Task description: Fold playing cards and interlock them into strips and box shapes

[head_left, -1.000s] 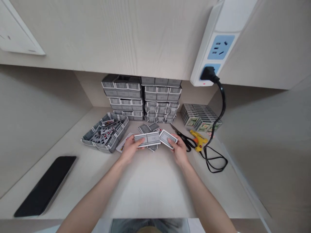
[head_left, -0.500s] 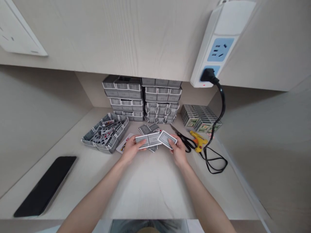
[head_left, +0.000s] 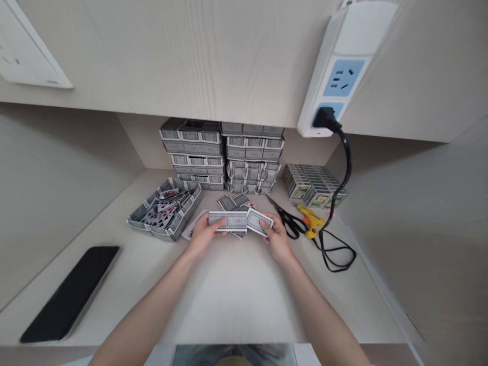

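Note:
My left hand grips a strip of playing cards, patterned backs facing up, with the thumb on top. In my right hand a single folded-looking playing card is pinched between thumb and fingers, tilted down to the right. Its left edge meets or overlaps the strip's right end; I cannot tell which. Behind and partly under the strip lie loose grey card pieces. A face card lies mostly hidden by my left hand. Black-handled scissors rest just right of my right hand.
An open card-built tray of loose cards stands at left. Card-built boxes are stacked at the back, with card boxes to their right. A yellow glue gun, its black cord, a power strip and a phone are nearby.
The card strip has shifted slightly left and levelled out in my left hand. My right hand has moved a little, and its card still meets the strip's right end.

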Available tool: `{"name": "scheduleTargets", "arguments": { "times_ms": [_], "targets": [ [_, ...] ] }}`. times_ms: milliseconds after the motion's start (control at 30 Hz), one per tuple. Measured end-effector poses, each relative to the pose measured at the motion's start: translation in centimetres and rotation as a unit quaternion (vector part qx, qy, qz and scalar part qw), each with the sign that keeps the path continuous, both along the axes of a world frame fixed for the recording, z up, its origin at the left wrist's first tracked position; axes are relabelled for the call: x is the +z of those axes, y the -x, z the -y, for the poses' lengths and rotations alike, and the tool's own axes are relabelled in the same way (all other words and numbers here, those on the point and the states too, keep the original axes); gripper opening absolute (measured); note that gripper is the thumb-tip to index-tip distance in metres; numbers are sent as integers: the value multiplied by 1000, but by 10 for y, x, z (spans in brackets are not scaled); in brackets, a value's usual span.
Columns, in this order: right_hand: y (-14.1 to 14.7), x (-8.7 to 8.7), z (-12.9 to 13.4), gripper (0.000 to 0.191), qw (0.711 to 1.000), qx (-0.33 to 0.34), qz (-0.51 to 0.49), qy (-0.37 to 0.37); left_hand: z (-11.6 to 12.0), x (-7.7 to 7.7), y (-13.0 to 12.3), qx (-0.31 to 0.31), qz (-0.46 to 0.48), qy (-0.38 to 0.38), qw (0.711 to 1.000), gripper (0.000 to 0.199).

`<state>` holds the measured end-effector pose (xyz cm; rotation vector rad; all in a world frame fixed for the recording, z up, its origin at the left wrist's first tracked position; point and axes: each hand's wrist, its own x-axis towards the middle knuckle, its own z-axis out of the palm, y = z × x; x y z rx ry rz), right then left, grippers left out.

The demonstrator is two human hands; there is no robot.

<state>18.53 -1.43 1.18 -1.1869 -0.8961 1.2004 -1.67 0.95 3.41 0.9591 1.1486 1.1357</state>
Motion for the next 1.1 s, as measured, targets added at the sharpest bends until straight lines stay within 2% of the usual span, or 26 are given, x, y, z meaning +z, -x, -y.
{"name": "scheduleTargets", "arguments": {
  "times_ms": [167,333,700,933,1100],
  "targets": [
    [5,7,3,35,998,62,1,2,2,4,-1,29,-18,-8,999,41],
    [5,7,4,34,996,88,15,-17,3,6,-3,46,-26,-21,998,43],
    [-3,0,2,25,988,82,88,-99,1,1,1,49,-67,-39,996,42],
    [0,-1,2,30,991,82,72,-82,0,0,0,55,-56,-37,996,43],
    [-1,-2,2,29,991,97,59,-69,1,3,0,35,-50,-33,998,42]
  ]
}}
